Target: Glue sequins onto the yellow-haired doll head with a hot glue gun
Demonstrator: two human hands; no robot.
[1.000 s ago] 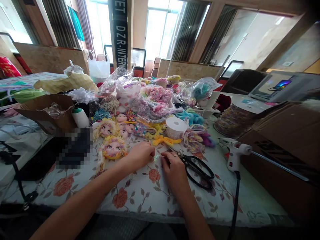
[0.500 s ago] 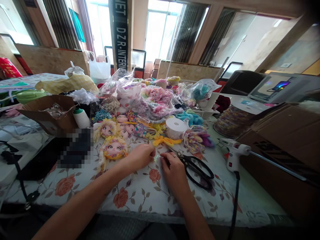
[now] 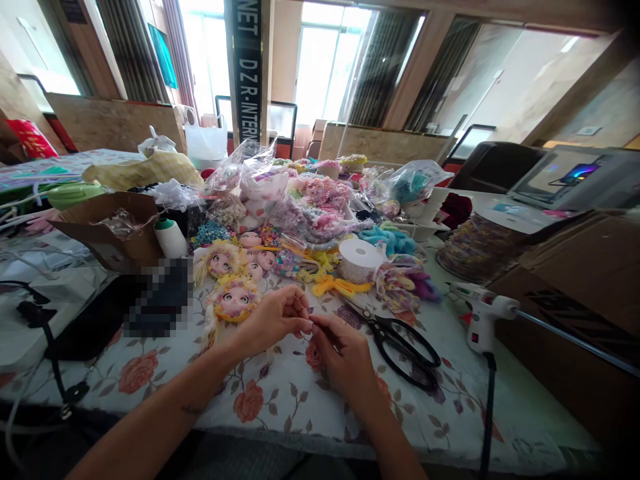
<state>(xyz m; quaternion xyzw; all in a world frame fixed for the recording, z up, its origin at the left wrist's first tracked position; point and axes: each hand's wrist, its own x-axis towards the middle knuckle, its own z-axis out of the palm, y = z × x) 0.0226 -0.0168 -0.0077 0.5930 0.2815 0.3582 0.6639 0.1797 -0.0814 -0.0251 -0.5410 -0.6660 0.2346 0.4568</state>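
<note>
My left hand (image 3: 283, 312) and my right hand (image 3: 341, 350) meet at the fingertips above the flowered tablecloth (image 3: 200, 393). Both are closed in a pinch. Whatever sits between the fingertips is too small and hidden to name. To the right of my right hand lie black-handled scissors (image 3: 405, 350). Left of my left hand is a doll face (image 3: 233, 299) with a yellow fringe, and a second doll face (image 3: 220, 260) lies just behind it. Beyond my fingers are a yellow fuzzy strip (image 3: 340, 287) and a white spool (image 3: 361, 257).
A white glue gun (image 3: 483, 320) with a cord stands at the right, before a large cardboard box (image 3: 575, 267). Colourful yarn (image 3: 320, 200) and plastic bags pile up at the back. At the left are an open carton (image 3: 107, 227), a thread cone (image 3: 170, 238) and cables.
Both hands have come together and lifted a little; the small pale shiny bit seen between them on the cloth is now out of sight. The whole view has shifted slightly.
</note>
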